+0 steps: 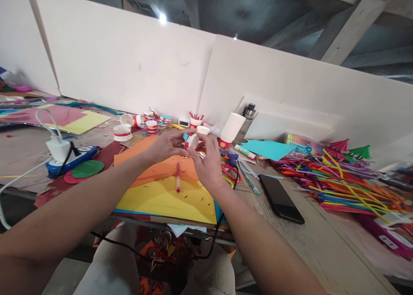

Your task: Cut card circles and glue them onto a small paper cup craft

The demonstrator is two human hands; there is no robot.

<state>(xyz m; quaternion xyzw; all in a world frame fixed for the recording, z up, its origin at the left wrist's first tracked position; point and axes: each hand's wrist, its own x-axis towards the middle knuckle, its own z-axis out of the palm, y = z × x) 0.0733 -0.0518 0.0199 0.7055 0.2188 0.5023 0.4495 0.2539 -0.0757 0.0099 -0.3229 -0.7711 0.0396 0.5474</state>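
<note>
Over the paper sheets, my left hand [167, 146] and my right hand [206, 159] hold a small cut-down paper cup [192, 141] between them. The cup is white with a red band, tilted on its side, and a bit of light-blue paper sticks up at its left edge. Fingers of both hands are curled round it and hide part of it. Below lie orange paper [138, 157] and yellow paper [167, 204], with a red marker [178, 177] and small scraps on top. Just behind the hands stands another white paper cup [203, 130].
A tall stack of paper cups [232, 129] leans behind my right hand, near a glue stick [244, 151]. On the right are a phone [280, 198] and a heap of pipe cleaners [335, 178]. A blue power strip [72, 160] lies left. Several cut cups [122, 132] sit at the back left.
</note>
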